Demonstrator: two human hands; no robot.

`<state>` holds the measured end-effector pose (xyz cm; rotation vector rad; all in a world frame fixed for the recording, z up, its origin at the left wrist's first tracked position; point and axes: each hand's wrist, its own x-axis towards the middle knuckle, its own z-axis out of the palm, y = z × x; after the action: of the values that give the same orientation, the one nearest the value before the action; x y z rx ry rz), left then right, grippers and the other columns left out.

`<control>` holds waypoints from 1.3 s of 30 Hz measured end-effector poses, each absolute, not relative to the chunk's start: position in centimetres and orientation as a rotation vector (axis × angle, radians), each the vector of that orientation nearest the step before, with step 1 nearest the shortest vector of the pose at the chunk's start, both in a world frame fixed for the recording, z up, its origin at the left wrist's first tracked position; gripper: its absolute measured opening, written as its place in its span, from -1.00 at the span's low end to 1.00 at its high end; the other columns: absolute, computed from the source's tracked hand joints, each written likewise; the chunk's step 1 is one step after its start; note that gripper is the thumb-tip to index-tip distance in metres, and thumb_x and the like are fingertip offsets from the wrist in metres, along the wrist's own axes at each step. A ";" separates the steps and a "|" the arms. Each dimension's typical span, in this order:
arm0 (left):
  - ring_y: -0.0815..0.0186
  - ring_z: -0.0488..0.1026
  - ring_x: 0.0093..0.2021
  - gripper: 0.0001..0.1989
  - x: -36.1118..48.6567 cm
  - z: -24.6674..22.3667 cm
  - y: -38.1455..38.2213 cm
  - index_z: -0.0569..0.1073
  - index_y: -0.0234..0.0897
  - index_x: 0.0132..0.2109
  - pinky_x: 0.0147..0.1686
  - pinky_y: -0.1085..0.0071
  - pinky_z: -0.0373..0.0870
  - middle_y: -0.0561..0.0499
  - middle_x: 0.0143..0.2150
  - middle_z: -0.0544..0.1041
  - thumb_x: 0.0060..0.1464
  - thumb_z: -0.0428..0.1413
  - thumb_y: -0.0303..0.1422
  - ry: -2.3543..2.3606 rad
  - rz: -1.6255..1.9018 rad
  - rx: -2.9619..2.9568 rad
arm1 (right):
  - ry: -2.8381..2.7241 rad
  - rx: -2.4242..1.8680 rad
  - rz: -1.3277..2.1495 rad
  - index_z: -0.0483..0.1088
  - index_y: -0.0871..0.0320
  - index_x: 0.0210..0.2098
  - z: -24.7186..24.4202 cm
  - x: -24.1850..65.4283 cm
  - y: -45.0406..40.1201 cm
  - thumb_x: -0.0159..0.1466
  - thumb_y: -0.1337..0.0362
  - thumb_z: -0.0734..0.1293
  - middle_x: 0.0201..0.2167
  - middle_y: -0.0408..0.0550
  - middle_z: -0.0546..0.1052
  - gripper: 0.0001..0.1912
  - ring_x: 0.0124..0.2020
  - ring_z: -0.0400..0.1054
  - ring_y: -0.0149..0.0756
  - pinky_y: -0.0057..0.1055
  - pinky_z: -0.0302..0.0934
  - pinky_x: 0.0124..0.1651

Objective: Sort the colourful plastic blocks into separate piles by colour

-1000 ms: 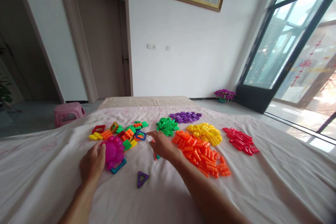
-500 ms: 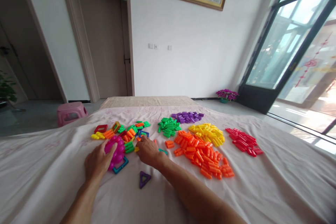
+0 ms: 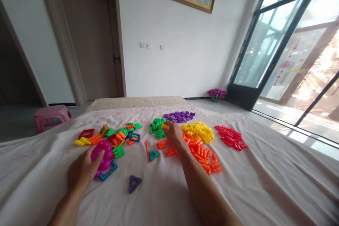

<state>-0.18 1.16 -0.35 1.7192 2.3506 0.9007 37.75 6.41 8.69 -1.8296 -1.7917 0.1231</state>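
My left hand point(image 3: 82, 169) grips a magenta, bumpy, rounded plastic piece point(image 3: 102, 157) at the left of the cloth, with the thumb lying across it. Just beside it lie a blue magnetic square tile point(image 3: 109, 172) and a green block point(image 3: 118, 152). Over the edge of the green block pile point(image 3: 158, 128), my right hand point(image 3: 173, 134) has its fingers closed on a yellow block point(image 3: 165, 126). Below its wrist spreads the orange block pile point(image 3: 200, 152), partly hidden by the forearm. The yellow block pile point(image 3: 198, 131) is to the right of that hand.
A mixed heap of blocks point(image 3: 120, 137) lies on the left. A purple triangle tile point(image 3: 134, 183), a teal triangle tile point(image 3: 153, 155) and an orange stick point(image 3: 147, 152) lie mid-cloth. Purple blocks point(image 3: 180, 116) sit farther back, red blocks point(image 3: 230, 137) rightward. A pink stool point(image 3: 51, 116) stands left.
My right hand has moved from the mixed heap rightward to the green pile, carrying the yellow block. My left hand keeps its grip on the magenta piece. The view has turned slightly right.
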 end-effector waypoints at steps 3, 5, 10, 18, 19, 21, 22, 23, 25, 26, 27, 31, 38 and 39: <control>-0.15 0.52 0.18 -0.32 -0.3 -0.5 1.2 0.48 -0.35 0.28 0.15 0.04 0.40 -0.33 0.22 0.57 0.26 -0.08 0.04 2.349 0.925 1.692 | -1.628 -1.918 0.051 0.53 0.00 0.15 9.2 41.4 6.6 0.36 0.18 0.30 0.08 0.01 0.54 -0.61 0.03 0.45 -0.14 -0.30 0.28 0.00; -0.14 0.52 0.19 -0.34 -0.3 -0.6 1.2 0.47 -0.35 0.28 0.16 0.05 0.40 -0.31 0.23 0.57 0.26 -0.07 -0.01 2.343 0.939 1.687 | -1.486 -1.996 -0.005 0.53 0.02 0.16 9.6 43.8 6.4 0.36 0.16 0.29 0.10 0.05 0.53 -0.59 0.04 0.42 -0.10 -0.28 0.26 0.02; -0.11 0.47 0.24 -0.37 -0.1 -0.6 1.1 0.42 -0.40 0.32 0.19 0.07 0.39 -0.32 0.28 0.51 0.22 -0.05 -0.16 2.314 1.024 1.641 | -1.185 -1.996 -0.252 0.49 0.08 0.21 10.6 46.5 5.9 0.38 0.25 0.25 0.15 0.08 0.51 -0.55 0.13 0.30 -0.04 -0.20 0.14 0.19; -0.06 0.44 0.28 -0.39 -0.3 -0.8 1.2 0.41 -0.39 0.31 0.25 0.12 0.36 -0.33 0.27 0.50 0.19 -0.03 -0.20 2.304 1.102 1.589 | -1.856 -1.494 0.054 0.56 0.08 0.09 8.9 34.9 4.9 0.35 0.41 0.27 0.10 0.01 0.57 -0.61 0.16 0.34 -0.14 -0.26 0.18 0.26; -0.05 0.44 0.27 -0.39 -0.3 -0.9 1.2 0.41 -0.38 0.31 0.25 0.12 0.36 -0.32 0.27 0.50 0.19 -0.03 -0.20 2.306 1.097 1.586 | -1.969 -1.420 0.102 0.54 0.06 0.12 8.2 33.1 4.5 0.34 0.42 0.29 0.12 -0.01 0.57 -0.59 0.16 0.34 -0.14 -0.26 0.19 0.27; -0.06 0.45 0.27 -0.40 -0.4 -0.9 1.3 0.42 -0.35 0.31 0.24 0.12 0.36 -0.31 0.28 0.50 0.20 -0.03 -0.20 2.316 1.077 1.572 | -2.192 -1.250 0.177 0.45 0.06 0.24 6.5 29.9 3.4 0.34 0.40 0.31 0.21 -0.04 0.53 -0.52 0.21 0.33 -0.16 -0.25 0.19 0.30; -0.07 0.45 0.26 -0.40 -0.4 -0.9 1.3 0.43 -0.34 0.31 0.23 0.11 0.37 -0.31 0.28 0.50 0.20 -0.03 -0.19 2.320 1.068 1.566 | -2.278 -1.180 0.194 0.38 0.05 0.30 5.8 28.6 3.0 0.35 0.37 0.33 0.28 -0.04 0.47 -0.47 0.26 0.30 -0.16 -0.22 0.18 0.32; -0.07 0.45 0.25 -0.40 -0.4 -0.8 1.3 0.43 -0.33 0.31 0.22 0.11 0.37 -0.31 0.28 0.50 0.20 -0.03 -0.19 2.322 1.063 1.563 | -2.346 -1.128 0.201 0.31 0.05 0.36 5.1 27.5 2.6 0.36 0.33 0.35 0.34 -0.03 0.41 -0.42 0.30 0.26 -0.13 -0.18 0.17 0.34; -0.07 0.46 0.24 -0.40 -0.3 -0.8 1.3 0.42 -0.32 0.31 0.20 0.10 0.38 -0.31 0.28 0.50 0.21 -0.04 -0.19 2.327 1.057 1.560 | -2.440 -1.068 0.188 0.19 0.06 0.43 4.1 25.9 2.2 0.38 0.25 0.36 0.43 0.00 0.30 -0.35 0.37 0.18 -0.08 -0.10 0.18 0.34; -0.07 0.46 0.24 -0.40 -0.3 -0.7 1.3 0.43 -0.32 0.31 0.19 0.10 0.39 -0.30 0.27 0.51 0.21 -0.04 -0.18 2.333 1.054 1.559 | -2.476 -1.054 0.177 0.17 0.06 0.44 3.8 25.3 2.3 0.39 0.22 0.36 0.43 0.02 0.30 -0.33 0.38 0.16 -0.05 -0.08 0.18 0.33; -0.07 0.47 0.23 -0.40 -0.3 -0.7 1.3 0.43 -0.31 0.31 0.18 0.10 0.39 -0.30 0.27 0.51 0.21 -0.03 -0.18 2.342 1.049 1.559 | -2.512 -1.049 0.170 0.18 0.06 0.43 3.7 24.9 2.4 0.40 0.20 0.36 0.40 0.03 0.34 -0.35 0.37 0.17 -0.05 -0.07 0.20 0.32; -0.06 0.49 0.21 -0.41 -0.2 -0.7 1.3 0.45 -0.30 0.30 0.14 0.13 0.42 -0.29 0.26 0.52 0.20 -0.03 -0.17 2.365 1.037 1.566 | -2.634 -1.103 0.131 0.41 0.07 0.23 3.9 24.0 3.2 0.38 0.15 0.40 0.08 0.03 0.58 -0.56 0.19 0.35 -0.06 -0.16 0.27 0.20; -0.04 0.45 0.25 -0.42 0.1 -0.4 1.2 0.45 -0.33 0.29 0.22 0.13 0.37 -0.28 0.29 0.50 0.20 -0.04 -0.21 2.337 1.069 1.554 | -2.592 -1.184 0.043 0.53 0.17 -0.05 4.1 23.1 3.1 0.38 0.15 0.39 -0.06 0.08 0.61 -0.75 0.03 0.44 -0.06 -0.21 0.29 0.07; -0.03 0.45 0.26 -0.42 0.1 -0.4 1.1 0.45 -0.33 0.28 0.22 0.15 0.36 -0.28 0.28 0.50 0.20 -0.03 -0.21 2.335 1.078 1.551 | -2.581 -1.189 0.052 0.53 0.16 -0.07 4.1 23.1 3.1 0.39 0.17 0.37 -0.07 0.07 0.62 -0.78 0.01 0.45 -0.07 -0.23 0.29 0.05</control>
<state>0.07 1.15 -0.38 1.5506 2.3355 1.0776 23.12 3.06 4.06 -1.1888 -2.5813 0.0519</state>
